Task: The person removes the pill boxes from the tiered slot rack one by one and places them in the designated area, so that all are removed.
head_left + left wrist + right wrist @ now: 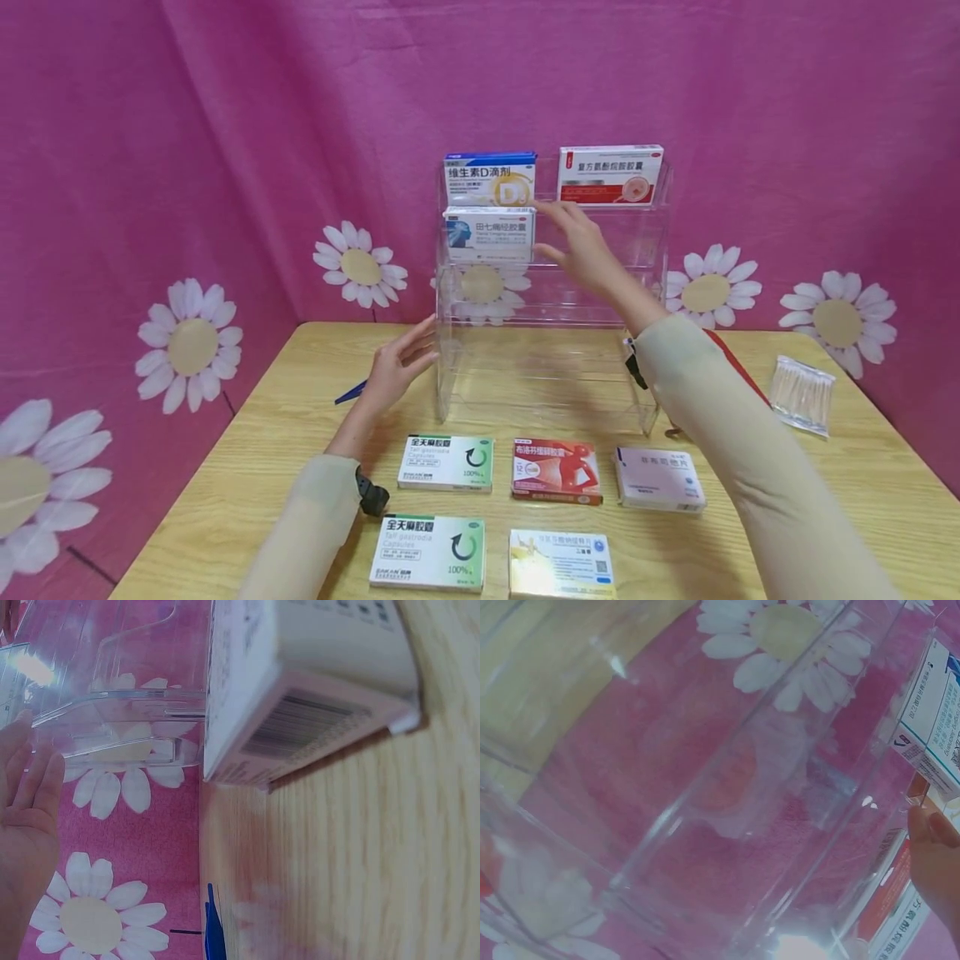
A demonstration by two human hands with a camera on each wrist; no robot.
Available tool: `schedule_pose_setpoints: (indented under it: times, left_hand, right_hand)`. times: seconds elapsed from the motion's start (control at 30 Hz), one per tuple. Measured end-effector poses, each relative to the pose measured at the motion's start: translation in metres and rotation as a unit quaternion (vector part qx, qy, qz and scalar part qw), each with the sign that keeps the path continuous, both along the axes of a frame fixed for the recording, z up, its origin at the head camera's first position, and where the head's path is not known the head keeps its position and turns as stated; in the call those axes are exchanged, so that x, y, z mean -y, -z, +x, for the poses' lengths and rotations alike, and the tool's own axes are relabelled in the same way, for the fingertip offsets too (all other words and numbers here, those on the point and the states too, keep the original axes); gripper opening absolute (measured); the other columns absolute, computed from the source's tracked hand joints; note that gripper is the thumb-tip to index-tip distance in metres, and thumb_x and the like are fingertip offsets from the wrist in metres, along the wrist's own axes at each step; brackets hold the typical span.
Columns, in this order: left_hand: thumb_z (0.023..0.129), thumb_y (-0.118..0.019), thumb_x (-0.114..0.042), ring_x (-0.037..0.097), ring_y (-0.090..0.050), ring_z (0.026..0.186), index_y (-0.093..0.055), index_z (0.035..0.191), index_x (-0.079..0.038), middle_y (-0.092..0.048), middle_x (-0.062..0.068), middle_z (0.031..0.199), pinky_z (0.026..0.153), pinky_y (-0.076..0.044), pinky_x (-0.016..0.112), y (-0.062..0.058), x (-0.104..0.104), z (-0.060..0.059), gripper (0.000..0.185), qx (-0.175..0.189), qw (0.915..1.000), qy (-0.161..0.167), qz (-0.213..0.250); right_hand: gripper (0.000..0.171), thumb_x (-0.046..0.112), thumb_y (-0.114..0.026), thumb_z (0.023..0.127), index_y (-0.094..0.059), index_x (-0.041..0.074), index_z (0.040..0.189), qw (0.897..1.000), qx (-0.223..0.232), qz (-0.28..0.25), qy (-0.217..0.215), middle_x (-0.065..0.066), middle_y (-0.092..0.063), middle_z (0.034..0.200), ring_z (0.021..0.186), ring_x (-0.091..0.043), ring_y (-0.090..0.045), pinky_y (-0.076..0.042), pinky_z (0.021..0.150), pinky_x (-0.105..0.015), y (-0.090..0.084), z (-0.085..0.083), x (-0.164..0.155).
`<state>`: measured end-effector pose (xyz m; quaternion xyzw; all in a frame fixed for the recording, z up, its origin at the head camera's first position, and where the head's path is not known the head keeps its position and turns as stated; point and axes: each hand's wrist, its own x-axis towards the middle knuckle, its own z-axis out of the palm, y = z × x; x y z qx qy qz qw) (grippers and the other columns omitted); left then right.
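A clear acrylic tiered rack (551,400) stands on the table. On its second tier, at the left, sits a white medicine box with a blue head picture (491,236). My right hand (581,246) is at that box's right edge, with index finger and thumb spread apart. Behind it on the top tier are a blue-and-white vitamin D box (480,179) and, to the right, a red-and-white capsule box (611,175). My left hand (397,367) has its fingers extended at the rack's lower left side; the left wrist view shows this hand (30,802) with loosely straight fingers.
In front of the rack lie two green-and-white capsule boxes (446,462), a red box (557,471), a pale lavender box (660,477) and a white-and-yellow box (561,565). A pack of cotton swabs (802,394) lies at the right, blue tweezers (350,392) at the left.
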<state>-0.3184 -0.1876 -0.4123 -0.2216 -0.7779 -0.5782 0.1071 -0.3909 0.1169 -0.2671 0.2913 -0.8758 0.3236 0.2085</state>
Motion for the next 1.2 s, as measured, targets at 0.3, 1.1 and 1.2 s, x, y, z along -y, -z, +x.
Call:
schedule_pose_setpoints:
  times: [0.3,1.1,1.2]
  left_hand:
    - [0.092,-0.063,0.001,0.035,-0.054,0.131,-0.045,0.147,-0.009,-0.051,0.018,0.146,0.104,-0.052,0.033,-0.002,-0.003,-0.001,0.058,0.006,0.9999,0.004,0.009]
    - [0.093,-0.062,-0.001,0.036,-0.052,0.132,-0.044,0.147,-0.008,-0.049,0.018,0.148,0.104,-0.052,0.027,0.001,-0.001,0.000,0.057,0.002,1.0000,0.002,0.002]
    - [0.093,-0.062,-0.001,0.035,-0.053,0.132,-0.044,0.147,-0.009,-0.050,0.017,0.148,0.104,-0.052,0.028,0.000,-0.001,0.000,0.058,0.006,1.0000,-0.001,0.002]
  right_hand:
    - [0.058,0.015,-0.067,0.093,-0.044,0.008,0.146,0.998,0.032,0.048,0.013,-0.020,-0.046,0.145,0.137,-0.039,-0.043,-0.036,0.120,-0.051,-0.008,-0.006,0.006]
    - [0.029,-0.005,-0.060,0.091,-0.057,0.001,0.120,0.997,-0.045,-0.060,0.035,-0.022,-0.056,0.102,0.099,-0.036,-0.060,-0.056,0.095,-0.045,0.003,-0.009,0.017]
    - [0.028,-0.004,-0.060,0.092,-0.057,0.001,0.119,0.996,-0.048,-0.070,0.033,-0.023,-0.056,0.102,0.099,-0.036,-0.061,-0.057,0.095,-0.044,0.003,-0.009,0.012]
